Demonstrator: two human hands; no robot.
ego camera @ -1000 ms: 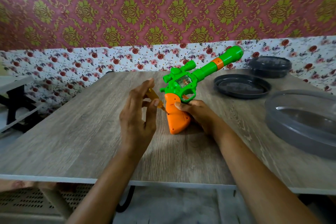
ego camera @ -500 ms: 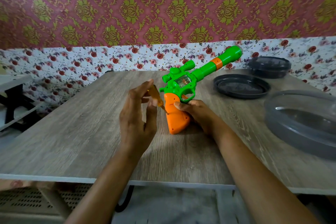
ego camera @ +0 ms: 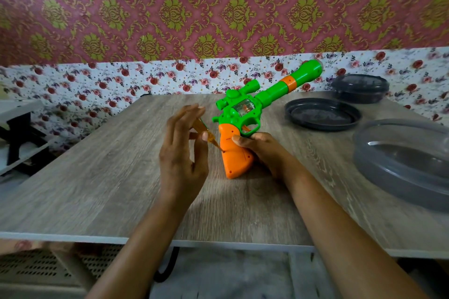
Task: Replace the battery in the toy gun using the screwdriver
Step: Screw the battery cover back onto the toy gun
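Gun (ego camera: 243,114) stands butt-down mid-worktop (ego camera: 109,177), barrel angled up toward the far right corner. Right hand (ego camera: 263,152) has its fingers clamped round the orange grip (ego camera: 237,160) to brace it. Left hand (ego camera: 181,153) pinches the screwdriver (ego camera: 206,134) between thumb and fingertips, other fingers splayed, tip on the grip's left face, probably at the battery-door screw.

Place: a room in a home, domestic in its furnishing.
Upper wall: maroon wallpaper (ego camera: 218,7) with gold-green damask motifs.
Lower wall: white floral band (ego camera: 97,85) printed with red roses.
Surface: grey wood-grain table (ego camera: 97,177) with a white edge, close to the wall.
Household items: green and orange plastic toy gun (ego camera: 243,114); dark round lid (ego camera: 323,114); lidded tub (ego camera: 359,88); grey translucent container (ego camera: 401,160).
Left edge: white and black furniture (ego camera: 19,116), partly seen.
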